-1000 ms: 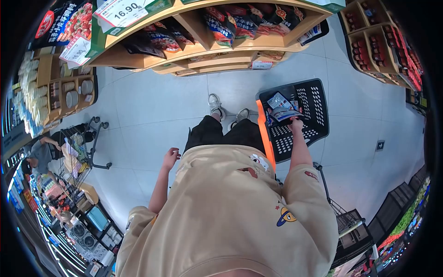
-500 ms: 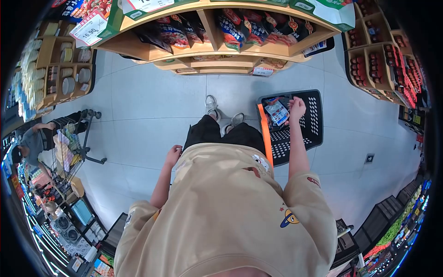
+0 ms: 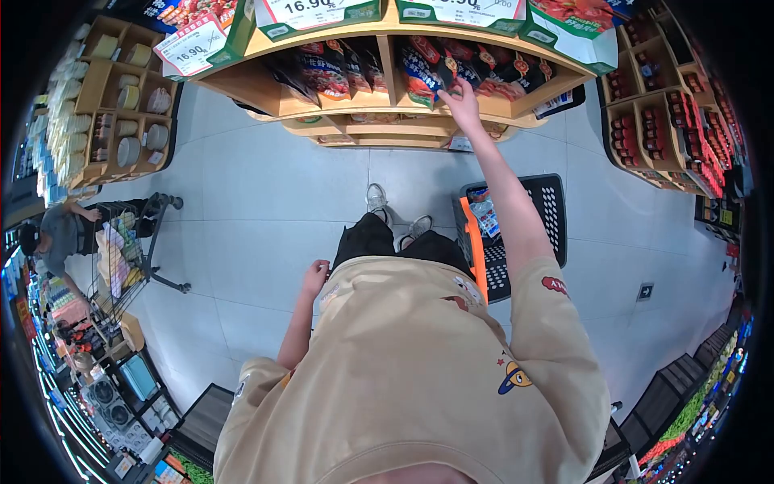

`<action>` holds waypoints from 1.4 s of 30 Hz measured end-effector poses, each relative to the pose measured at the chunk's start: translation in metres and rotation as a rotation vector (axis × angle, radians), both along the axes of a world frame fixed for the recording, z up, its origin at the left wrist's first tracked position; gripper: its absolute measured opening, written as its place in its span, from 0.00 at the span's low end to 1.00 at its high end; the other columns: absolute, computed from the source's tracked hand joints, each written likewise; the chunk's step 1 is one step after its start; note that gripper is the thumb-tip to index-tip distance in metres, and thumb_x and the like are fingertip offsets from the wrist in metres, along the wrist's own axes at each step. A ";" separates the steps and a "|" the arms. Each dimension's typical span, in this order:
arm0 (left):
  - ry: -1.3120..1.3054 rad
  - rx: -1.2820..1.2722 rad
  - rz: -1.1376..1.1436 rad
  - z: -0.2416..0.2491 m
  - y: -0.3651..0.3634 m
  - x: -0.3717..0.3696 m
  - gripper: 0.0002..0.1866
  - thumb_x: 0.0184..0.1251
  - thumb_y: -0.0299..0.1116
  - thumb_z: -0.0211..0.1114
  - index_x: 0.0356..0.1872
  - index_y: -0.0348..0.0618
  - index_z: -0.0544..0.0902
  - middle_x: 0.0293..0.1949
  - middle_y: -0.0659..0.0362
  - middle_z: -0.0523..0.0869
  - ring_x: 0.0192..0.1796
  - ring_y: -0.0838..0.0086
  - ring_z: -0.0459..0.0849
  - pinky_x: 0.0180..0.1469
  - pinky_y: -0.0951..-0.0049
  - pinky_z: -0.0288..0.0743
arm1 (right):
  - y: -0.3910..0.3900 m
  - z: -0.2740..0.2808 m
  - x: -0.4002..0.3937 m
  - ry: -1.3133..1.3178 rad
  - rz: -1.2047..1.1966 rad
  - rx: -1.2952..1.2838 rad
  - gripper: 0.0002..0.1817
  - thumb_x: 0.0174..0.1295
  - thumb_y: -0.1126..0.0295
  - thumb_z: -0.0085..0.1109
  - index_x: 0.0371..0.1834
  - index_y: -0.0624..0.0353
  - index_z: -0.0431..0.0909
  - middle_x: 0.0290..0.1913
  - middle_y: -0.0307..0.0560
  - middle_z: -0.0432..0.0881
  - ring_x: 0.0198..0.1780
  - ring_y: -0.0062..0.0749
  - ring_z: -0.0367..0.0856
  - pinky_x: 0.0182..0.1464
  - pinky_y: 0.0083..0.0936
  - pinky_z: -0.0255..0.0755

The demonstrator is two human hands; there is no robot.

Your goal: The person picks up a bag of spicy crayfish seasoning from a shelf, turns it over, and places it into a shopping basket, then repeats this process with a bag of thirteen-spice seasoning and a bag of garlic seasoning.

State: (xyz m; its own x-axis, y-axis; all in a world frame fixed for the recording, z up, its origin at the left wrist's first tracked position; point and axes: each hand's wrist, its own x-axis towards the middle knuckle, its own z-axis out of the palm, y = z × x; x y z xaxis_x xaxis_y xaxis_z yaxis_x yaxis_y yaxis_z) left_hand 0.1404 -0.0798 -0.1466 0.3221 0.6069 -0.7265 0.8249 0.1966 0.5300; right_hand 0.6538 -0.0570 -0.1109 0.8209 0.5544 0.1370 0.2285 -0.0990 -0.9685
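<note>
At the wooden shelf (image 3: 367, 107), my right hand (image 3: 461, 105) has its thumb and fingers closed on the edge of a dark blue and red food packet (image 3: 421, 68). That packet stands in the right-hand compartment, beside several similar dark packets (image 3: 504, 73). My left hand (image 3: 316, 277) hangs by my left thigh with its fingers loosely curled; nothing shows in it, though its palm is hidden. Below my right forearm a black shopping basket (image 3: 551, 211) with an orange handle (image 3: 474, 242) stands on the floor. Partly behind the arm, a blue-and-white package (image 3: 485, 214) lies in the basket.
Price cards (image 3: 318, 10) line the shelf's top edge. On the left a person (image 3: 58, 238) stands by a loaded shopping cart (image 3: 121, 250). Shelves with bowls (image 3: 129, 101) stand at the upper left, and shelves of red-lidded jars (image 3: 649, 137) at the upper right.
My right hand has moved from above the basket up and forward to the packet on the shelf. The view has shifted slightly, showing more of the shelf top. My left hand stays by my thigh.
</note>
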 end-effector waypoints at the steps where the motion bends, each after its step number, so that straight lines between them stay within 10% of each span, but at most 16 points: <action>1: -0.007 0.004 0.023 -0.003 -0.004 -0.007 0.14 0.60 0.35 0.50 0.43 0.40 0.74 0.31 0.54 0.81 0.29 0.75 0.78 0.31 0.76 0.71 | 0.012 -0.008 0.003 -0.012 -0.005 0.017 0.22 0.47 0.62 0.63 0.42 0.66 0.72 0.32 0.46 0.79 0.33 0.32 0.77 0.40 0.25 0.70; 5: 0.024 -0.008 0.091 -0.024 -0.018 -0.038 0.14 0.60 0.37 0.51 0.43 0.41 0.75 0.30 0.55 0.81 0.27 0.76 0.77 0.30 0.76 0.71 | 0.027 -0.012 0.014 -0.113 -0.047 -0.533 0.19 0.50 0.56 0.59 0.25 0.66 0.74 0.20 0.53 0.76 0.27 0.37 0.77 0.33 0.32 0.68; 11: 0.016 -0.065 0.198 -0.022 -0.027 -0.044 0.14 0.60 0.36 0.51 0.43 0.40 0.74 0.29 0.54 0.81 0.30 0.76 0.79 0.31 0.78 0.72 | -0.007 -0.015 -0.028 0.085 0.020 -0.032 0.16 0.57 0.61 0.54 0.29 0.67 0.74 0.25 0.45 0.79 0.25 0.26 0.73 0.32 0.26 0.66; 16: -0.182 -0.062 0.258 -0.008 -0.007 -0.012 0.14 0.62 0.34 0.48 0.45 0.38 0.72 0.31 0.53 0.81 0.34 0.71 0.80 0.36 0.75 0.74 | -0.059 0.026 -0.055 0.868 0.075 0.514 0.13 0.60 0.66 0.50 0.45 0.60 0.71 0.39 0.40 0.78 0.38 0.21 0.77 0.42 0.19 0.70; 21: -0.280 0.117 -0.028 0.032 0.033 0.062 0.14 0.64 0.36 0.48 0.48 0.42 0.71 0.37 0.56 0.80 0.38 0.74 0.78 0.42 0.75 0.70 | -0.123 0.063 -0.062 1.165 0.162 0.277 0.12 0.60 0.65 0.49 0.45 0.56 0.70 0.39 0.39 0.78 0.39 0.24 0.78 0.43 0.24 0.72; 29: -1.009 -0.120 -0.180 0.145 0.026 0.194 0.28 0.65 0.50 0.44 0.56 0.37 0.64 0.53 0.52 0.72 0.55 0.71 0.70 0.54 0.71 0.64 | -0.161 0.123 -0.087 1.578 0.351 0.620 0.16 0.64 0.64 0.43 0.47 0.66 0.69 0.43 0.52 0.78 0.43 0.36 0.78 0.47 0.34 0.73; 32: -0.937 -0.740 0.042 0.159 0.011 0.203 0.32 0.65 0.55 0.40 0.59 0.37 0.60 0.57 0.52 0.67 0.58 0.66 0.68 0.59 0.65 0.62 | -0.161 0.112 -0.084 1.578 0.362 0.618 0.16 0.64 0.64 0.41 0.47 0.66 0.69 0.43 0.53 0.78 0.42 0.36 0.79 0.47 0.33 0.73; 42: -0.817 -0.764 0.235 0.161 -0.020 0.215 0.29 0.66 0.52 0.39 0.58 0.39 0.61 0.56 0.52 0.69 0.56 0.66 0.71 0.57 0.65 0.66 | -0.191 0.101 -0.095 1.383 0.237 0.530 0.28 0.63 0.49 0.36 0.53 0.64 0.64 0.48 0.46 0.75 0.48 0.33 0.74 0.53 0.32 0.66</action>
